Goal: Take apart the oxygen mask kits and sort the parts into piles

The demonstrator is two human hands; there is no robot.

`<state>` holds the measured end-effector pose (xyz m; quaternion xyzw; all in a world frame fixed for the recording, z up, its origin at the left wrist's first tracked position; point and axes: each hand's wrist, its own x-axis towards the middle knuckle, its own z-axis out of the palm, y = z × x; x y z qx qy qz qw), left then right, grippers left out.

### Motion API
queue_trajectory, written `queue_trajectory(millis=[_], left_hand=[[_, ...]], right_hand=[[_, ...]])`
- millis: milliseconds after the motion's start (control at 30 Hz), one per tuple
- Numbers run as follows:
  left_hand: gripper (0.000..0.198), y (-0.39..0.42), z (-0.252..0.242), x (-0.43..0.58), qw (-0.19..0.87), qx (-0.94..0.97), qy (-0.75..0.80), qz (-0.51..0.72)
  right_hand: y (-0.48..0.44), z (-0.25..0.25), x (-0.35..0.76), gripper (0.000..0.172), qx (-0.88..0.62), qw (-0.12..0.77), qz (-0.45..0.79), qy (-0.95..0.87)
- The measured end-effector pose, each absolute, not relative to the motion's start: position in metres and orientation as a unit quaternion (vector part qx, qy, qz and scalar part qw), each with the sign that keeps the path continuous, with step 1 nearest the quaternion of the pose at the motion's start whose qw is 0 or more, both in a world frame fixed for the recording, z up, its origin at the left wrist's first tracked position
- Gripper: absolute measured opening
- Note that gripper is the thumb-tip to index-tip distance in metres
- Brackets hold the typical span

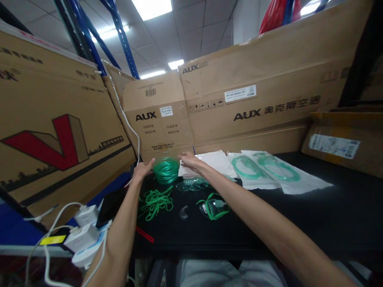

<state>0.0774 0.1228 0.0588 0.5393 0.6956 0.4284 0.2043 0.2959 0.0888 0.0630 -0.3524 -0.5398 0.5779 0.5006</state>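
Note:
Both arms reach far across the black table (299,215). My left hand (143,169) and my right hand (189,160) close on either side of a coil of green tubing (166,170) at the back of the table. Just below it lie a loose pile of green elastic straps (154,203), several clear mask shells (191,184), a clear mask with a green strap (214,208) and a small clear clip (183,213).
Sealed white packets with green tubing (269,169) lie to the right, and a stack of empty white bags (217,161) sits behind my right hand. Large AUX cardboard boxes (254,103) wall the back and left. White chargers and cables (83,231) sit at the left edge.

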Motion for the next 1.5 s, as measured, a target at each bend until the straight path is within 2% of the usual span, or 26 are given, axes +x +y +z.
queue_trajectory(millis=[133, 200, 300, 433, 533, 700, 800, 933, 1033, 1133, 1267, 1500], left_hand=[[0.046, 0.089, 0.062, 0.078, 0.12, 0.592, 0.688, 0.402], [0.047, 0.063, 0.058, 0.087, 0.114, 0.638, 0.655, 0.388], [0.041, 0.023, 0.052, 0.112, 0.154, 0.717, 0.588, 0.34], [0.051, -0.015, 0.044, 0.15, 0.207, 0.826, 0.476, 0.221], [0.048, -0.03, 0.036, 0.168, 0.234, 0.849, 0.443, 0.168], [0.036, -0.034, 0.026, 0.179, 0.247, 0.853, 0.422, 0.181], [0.039, -0.033, 0.028, 0.181, 0.249, 0.838, 0.413, 0.255], [0.047, -0.036, 0.029, 0.187, 0.354, 0.789, 0.36, 0.349], [0.055, -0.04, 0.021, 0.196, 0.443, 0.753, 0.328, 0.36], [0.057, -0.041, 0.012, 0.204, 0.487, 0.732, 0.323, 0.351], [0.056, -0.042, 0.011, 0.207, 0.482, 0.736, 0.33, 0.343], [0.05, -0.042, 0.023, 0.198, 0.392, 0.776, 0.348, 0.351]], right_hand=[[0.045, 0.068, 0.341, 0.021, -0.399, 0.485, 0.465, -0.624], [0.013, 0.066, 0.369, 0.024, -0.411, 0.45, 0.421, -0.672], [-0.032, 0.051, 0.402, 0.025, -0.443, 0.396, 0.346, -0.726], [-0.065, 0.015, 0.417, 0.023, -0.495, 0.333, 0.25, -0.763], [-0.072, -0.008, 0.41, 0.037, -0.518, 0.304, 0.201, -0.774], [-0.074, -0.013, 0.397, 0.046, -0.546, 0.297, 0.214, -0.753], [-0.074, -0.001, 0.396, 0.039, -0.548, 0.327, 0.209, -0.741], [-0.075, 0.014, 0.397, 0.03, -0.507, 0.398, 0.238, -0.727], [-0.075, 0.016, 0.398, 0.031, -0.486, 0.437, 0.264, -0.709], [-0.076, 0.014, 0.4, 0.031, -0.504, 0.444, 0.258, -0.695], [-0.078, 0.016, 0.403, 0.031, -0.503, 0.458, 0.255, -0.687], [-0.081, 0.02, 0.404, 0.037, -0.466, 0.499, 0.356, -0.638]])
